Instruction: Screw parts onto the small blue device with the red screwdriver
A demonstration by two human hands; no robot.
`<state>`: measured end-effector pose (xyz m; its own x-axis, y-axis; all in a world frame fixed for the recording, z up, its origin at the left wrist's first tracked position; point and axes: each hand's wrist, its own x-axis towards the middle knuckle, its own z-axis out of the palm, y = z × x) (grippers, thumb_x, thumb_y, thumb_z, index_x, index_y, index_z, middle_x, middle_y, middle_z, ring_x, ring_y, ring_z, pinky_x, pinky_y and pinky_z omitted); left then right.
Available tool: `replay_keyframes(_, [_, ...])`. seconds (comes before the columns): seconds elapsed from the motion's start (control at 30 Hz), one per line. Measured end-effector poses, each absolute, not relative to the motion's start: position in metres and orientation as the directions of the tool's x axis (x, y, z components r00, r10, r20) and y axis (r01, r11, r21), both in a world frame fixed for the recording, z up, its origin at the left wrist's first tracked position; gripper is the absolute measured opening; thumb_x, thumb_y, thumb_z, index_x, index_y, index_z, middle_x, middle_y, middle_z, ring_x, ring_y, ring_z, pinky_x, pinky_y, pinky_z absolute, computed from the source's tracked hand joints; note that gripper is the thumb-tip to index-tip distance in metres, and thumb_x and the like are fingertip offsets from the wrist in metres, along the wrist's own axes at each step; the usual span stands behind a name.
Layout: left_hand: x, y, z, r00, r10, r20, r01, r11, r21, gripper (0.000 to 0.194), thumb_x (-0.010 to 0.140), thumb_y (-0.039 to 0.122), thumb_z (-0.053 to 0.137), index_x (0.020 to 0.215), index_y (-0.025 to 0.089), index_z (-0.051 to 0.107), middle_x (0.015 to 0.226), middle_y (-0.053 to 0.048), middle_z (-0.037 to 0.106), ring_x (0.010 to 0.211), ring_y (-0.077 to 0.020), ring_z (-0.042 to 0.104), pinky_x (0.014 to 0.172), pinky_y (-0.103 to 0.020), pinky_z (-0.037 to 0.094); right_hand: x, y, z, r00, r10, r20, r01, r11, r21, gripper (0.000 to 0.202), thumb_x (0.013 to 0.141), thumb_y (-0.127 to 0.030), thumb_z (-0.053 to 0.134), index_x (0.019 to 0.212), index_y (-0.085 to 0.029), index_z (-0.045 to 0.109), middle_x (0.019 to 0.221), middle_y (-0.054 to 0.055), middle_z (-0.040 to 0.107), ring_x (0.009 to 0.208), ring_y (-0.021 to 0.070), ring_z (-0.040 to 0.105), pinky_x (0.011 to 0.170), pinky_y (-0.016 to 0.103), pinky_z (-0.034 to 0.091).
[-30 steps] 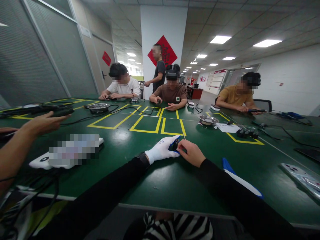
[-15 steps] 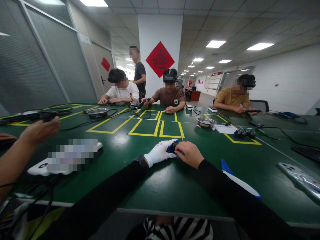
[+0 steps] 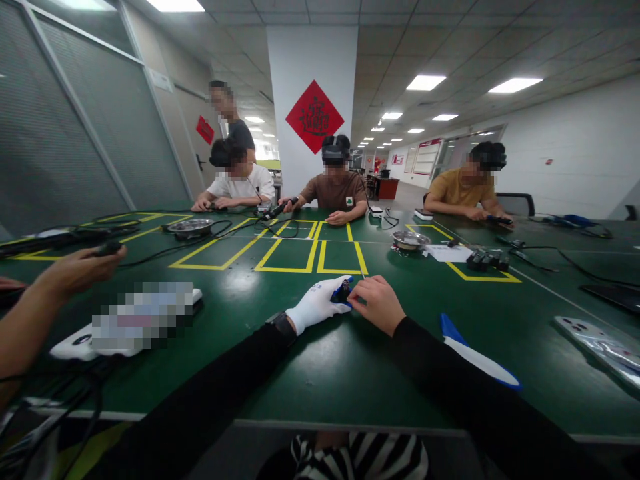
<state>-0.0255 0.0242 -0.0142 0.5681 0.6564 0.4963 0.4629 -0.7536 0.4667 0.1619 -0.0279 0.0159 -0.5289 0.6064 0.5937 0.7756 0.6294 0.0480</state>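
My left hand (image 3: 320,303) wears a white glove with blue on the palm side and is closed around a small black part (image 3: 343,291) with a shiny metal cylinder at its top. The part is held just above the green table (image 3: 320,373). My right hand (image 3: 379,303) is bare, its fingertips pinched together right beside the part. A thin pale rod (image 3: 363,273) sticks up behind the right fingers; its lower end is hidden. Whether the right fingertips touch the black part I cannot tell. Right of my right forearm lies a loose white-and-blue glove (image 3: 477,357).
A phone (image 3: 600,350) lies at the right, a white device (image 3: 75,340) at the left beside a co-worker's hand (image 3: 80,273). Farther back are metal bowls (image 3: 410,240), black parts (image 3: 487,260), a paper sheet (image 3: 447,253), cables and yellow tape outlines. Several people sit opposite.
My hands stay in nearly the same hold on the black part, with only a slight shift of the view. The standing person in the background has moved to the left.
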Motion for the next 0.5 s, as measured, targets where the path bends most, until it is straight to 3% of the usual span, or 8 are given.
replay_keyframes(0.27, [-0.025,0.019,-0.008,0.576,0.66,0.482,0.455,-0.749,0.482,0.065,0.07,0.035,0.071,0.129,0.019,0.05,0.128,-0.009,0.058,0.119,-0.0254,0.052,0.105,-0.039,0.037,0.164,-0.026,0.018,-0.449,0.667,0.595,0.774,0.623,-0.114,0.008,0.083,-0.024,0.058,0.077,-0.019,0.062,0.077,0.002,0.064,0.079,0.0164,0.056,0.078,0.03,0.033])
replay_keyframes(0.4, [-0.023,0.01,-0.003,0.558,0.699,0.447,0.453,-0.708,0.541,0.057,0.077,0.043,0.063,0.128,0.02,0.052,0.122,-0.007,0.062,0.113,-0.0237,0.056,0.101,-0.036,0.041,0.168,-0.023,0.017,-0.192,0.779,0.597,0.852,0.435,-0.293,0.014,0.086,-0.029,0.051,0.09,-0.019,0.06,0.083,0.003,0.061,0.076,0.0159,0.056,0.07,0.027,0.037])
replay_keyframes(0.5, [-0.02,0.003,0.0,0.502,0.752,0.426,0.499,-0.655,0.568,0.055,0.081,0.048,0.055,0.128,0.019,0.052,0.121,-0.008,0.062,0.11,-0.024,0.058,0.097,-0.036,0.044,0.176,-0.018,0.012,-0.063,0.876,0.479,0.882,0.274,-0.384,0.034,0.082,-0.036,0.055,0.11,-0.017,0.054,0.095,0.006,0.059,0.075,0.0164,0.057,0.065,0.026,0.039])
